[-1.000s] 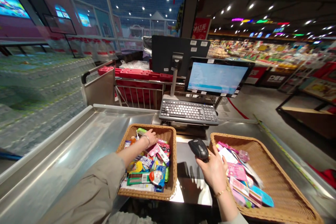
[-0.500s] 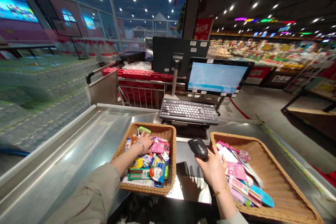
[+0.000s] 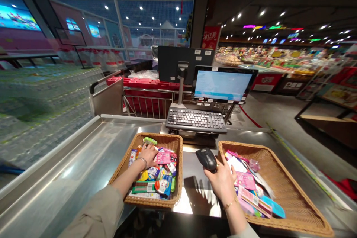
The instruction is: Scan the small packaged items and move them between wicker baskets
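My left hand [image 3: 148, 155] reaches into the left wicker basket [image 3: 180, 171], its fingers apart and resting on small packaged goods near the far end. A pink package [image 3: 163, 158] lies beside those fingertips, and a green item [image 3: 150, 141] sits just beyond them. In the same basket are a green pack with a barcode [image 3: 142, 187] and a blue packet [image 3: 166, 184]. My right hand [image 3: 221, 180] is closed around a black handheld barcode scanner [image 3: 206, 158], held between the two baskets. The scanner's handle is mostly hidden by my fingers.
The right wicker basket [image 3: 301, 189] holds several goods, including a pink pack [image 3: 247, 181] and a blue item [image 3: 276, 207]. A keyboard [image 3: 196, 119] and lit monitor [image 3: 223, 85] stand behind, on a steel counter [image 3: 80, 156]. Stacked bottle packs [image 3: 50, 100] line the left.
The whole view has shifted slightly, with the monitor and right basket appearing farther left. My left hand stays among the goods, and my right hand still grips the scanner.
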`<state>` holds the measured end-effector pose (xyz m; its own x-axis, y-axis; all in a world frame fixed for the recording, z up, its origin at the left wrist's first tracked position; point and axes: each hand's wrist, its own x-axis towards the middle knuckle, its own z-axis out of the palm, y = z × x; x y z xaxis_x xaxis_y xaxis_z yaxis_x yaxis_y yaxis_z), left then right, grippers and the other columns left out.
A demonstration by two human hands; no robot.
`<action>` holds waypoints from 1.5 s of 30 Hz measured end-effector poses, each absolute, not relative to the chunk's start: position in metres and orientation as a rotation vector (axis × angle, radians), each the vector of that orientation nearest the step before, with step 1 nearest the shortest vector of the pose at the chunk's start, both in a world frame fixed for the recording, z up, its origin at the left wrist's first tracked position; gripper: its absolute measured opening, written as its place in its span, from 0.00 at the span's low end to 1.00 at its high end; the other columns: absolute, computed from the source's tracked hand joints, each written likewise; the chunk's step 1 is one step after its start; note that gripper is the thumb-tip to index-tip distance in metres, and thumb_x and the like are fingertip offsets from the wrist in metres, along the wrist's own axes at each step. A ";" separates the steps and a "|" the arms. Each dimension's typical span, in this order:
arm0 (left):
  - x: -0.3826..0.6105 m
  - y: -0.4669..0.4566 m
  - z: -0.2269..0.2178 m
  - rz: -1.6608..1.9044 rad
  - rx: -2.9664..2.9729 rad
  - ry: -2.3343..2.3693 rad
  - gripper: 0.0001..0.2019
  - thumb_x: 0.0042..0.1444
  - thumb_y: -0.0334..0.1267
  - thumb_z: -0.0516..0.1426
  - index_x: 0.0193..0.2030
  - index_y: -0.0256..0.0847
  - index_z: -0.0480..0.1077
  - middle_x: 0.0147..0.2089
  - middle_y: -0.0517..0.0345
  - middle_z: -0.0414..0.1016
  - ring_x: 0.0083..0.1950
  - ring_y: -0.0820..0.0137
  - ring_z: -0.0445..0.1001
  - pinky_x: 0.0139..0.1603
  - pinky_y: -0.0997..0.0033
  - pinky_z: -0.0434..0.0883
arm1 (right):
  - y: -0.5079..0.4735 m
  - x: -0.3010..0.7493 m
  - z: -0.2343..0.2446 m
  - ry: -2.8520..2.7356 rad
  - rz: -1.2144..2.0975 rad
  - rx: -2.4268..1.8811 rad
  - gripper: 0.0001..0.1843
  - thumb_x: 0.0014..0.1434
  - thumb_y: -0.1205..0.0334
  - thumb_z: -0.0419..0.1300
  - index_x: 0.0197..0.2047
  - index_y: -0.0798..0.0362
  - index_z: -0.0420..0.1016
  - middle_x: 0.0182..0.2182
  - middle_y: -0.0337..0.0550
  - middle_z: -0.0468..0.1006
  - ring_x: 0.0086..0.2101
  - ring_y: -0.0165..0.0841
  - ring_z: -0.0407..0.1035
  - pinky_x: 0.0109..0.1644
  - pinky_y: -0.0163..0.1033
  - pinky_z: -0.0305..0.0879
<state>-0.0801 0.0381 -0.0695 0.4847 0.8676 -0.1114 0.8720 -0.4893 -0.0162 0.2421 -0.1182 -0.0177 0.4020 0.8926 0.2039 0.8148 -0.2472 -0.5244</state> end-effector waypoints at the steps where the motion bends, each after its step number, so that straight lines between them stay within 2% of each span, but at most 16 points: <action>1: -0.081 0.037 -0.069 -0.138 2.665 1.578 0.30 0.42 0.58 0.66 0.51 0.47 0.75 0.54 0.45 0.75 0.65 0.48 0.62 0.68 0.39 0.46 | -0.119 0.243 -0.018 -1.449 0.179 -2.101 0.23 0.50 0.55 0.59 0.50 0.46 0.77 0.57 0.46 0.75 0.67 0.48 0.51 0.67 0.62 0.39; 5: -0.079 0.031 -0.063 -0.041 2.645 1.646 0.33 0.42 0.61 0.64 0.54 0.49 0.73 0.56 0.47 0.73 0.62 0.50 0.64 0.68 0.39 0.46 | -0.120 0.246 -0.022 -1.450 0.142 -2.093 0.23 0.51 0.54 0.59 0.51 0.46 0.77 0.57 0.47 0.74 0.66 0.49 0.51 0.67 0.63 0.40; 9: -0.069 0.023 -0.055 0.039 2.633 1.710 0.35 0.44 0.60 0.63 0.59 0.49 0.70 0.56 0.47 0.72 0.61 0.51 0.64 0.67 0.39 0.47 | -0.122 0.247 -0.021 -1.454 0.131 -2.085 0.23 0.51 0.55 0.58 0.51 0.46 0.77 0.57 0.46 0.74 0.66 0.48 0.52 0.67 0.63 0.41; 16: -0.043 0.003 -0.036 0.358 2.595 1.846 0.30 0.51 0.56 0.61 0.60 0.49 0.70 0.53 0.48 0.74 0.57 0.52 0.66 0.68 0.41 0.47 | -0.124 0.247 -0.010 -1.439 0.184 -2.097 0.23 0.52 0.55 0.58 0.51 0.44 0.77 0.57 0.44 0.75 0.66 0.48 0.52 0.67 0.63 0.41; 22: -0.024 -0.011 -0.024 0.489 2.562 1.948 0.28 0.54 0.52 0.60 0.61 0.49 0.69 0.56 0.48 0.73 0.60 0.50 0.64 0.70 0.38 0.41 | -0.123 0.249 -0.006 -1.437 0.201 -2.088 0.21 0.53 0.55 0.58 0.51 0.43 0.77 0.58 0.42 0.74 0.68 0.48 0.49 0.67 0.64 0.39; 25: -0.018 -0.014 -0.023 0.561 2.584 1.947 0.26 0.55 0.49 0.60 0.61 0.50 0.69 0.62 0.48 0.71 0.65 0.48 0.60 0.70 0.35 0.38 | -0.122 0.248 -0.005 -1.450 0.193 -2.080 0.19 0.53 0.54 0.59 0.48 0.42 0.79 0.58 0.40 0.74 0.68 0.48 0.48 0.67 0.64 0.39; 28: -0.012 -0.017 -0.022 0.612 2.624 1.945 0.26 0.55 0.48 0.60 0.61 0.50 0.68 0.69 0.49 0.63 0.71 0.45 0.51 0.70 0.31 0.35 | -0.121 0.247 -0.005 -1.456 0.177 -2.066 0.17 0.53 0.55 0.59 0.46 0.42 0.80 0.58 0.38 0.74 0.68 0.48 0.48 0.67 0.63 0.39; 32: -0.002 -0.021 -0.019 0.639 2.661 1.951 0.27 0.55 0.50 0.60 0.63 0.50 0.68 0.72 0.50 0.58 0.74 0.42 0.43 0.69 0.28 0.32 | -0.119 0.245 -0.002 -1.453 0.186 -2.053 0.15 0.53 0.56 0.59 0.43 0.42 0.81 0.58 0.37 0.74 0.68 0.48 0.46 0.67 0.64 0.37; 40: 0.018 -0.031 -0.010 0.651 2.612 1.954 0.29 0.57 0.49 0.60 0.65 0.50 0.65 0.75 0.52 0.51 0.76 0.41 0.36 0.69 0.26 0.31 | -0.119 0.241 0.002 -1.472 0.159 -2.056 0.16 0.54 0.57 0.58 0.45 0.42 0.80 0.59 0.37 0.73 0.68 0.46 0.46 0.67 0.64 0.37; 45: 0.022 -0.031 -0.015 0.695 2.623 1.951 0.29 0.56 0.50 0.61 0.64 0.52 0.66 0.75 0.51 0.51 0.75 0.39 0.37 0.68 0.24 0.31 | -0.118 0.238 0.001 -1.515 0.093 -2.054 0.16 0.54 0.56 0.58 0.45 0.42 0.80 0.58 0.40 0.74 0.68 0.48 0.47 0.66 0.65 0.40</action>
<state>0.0223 -0.0313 -0.0152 0.2395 0.8657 0.4395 0.9486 -0.3052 0.0841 0.2382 -0.1182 0.0014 0.3526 0.8944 0.2751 0.8540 -0.1873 -0.4854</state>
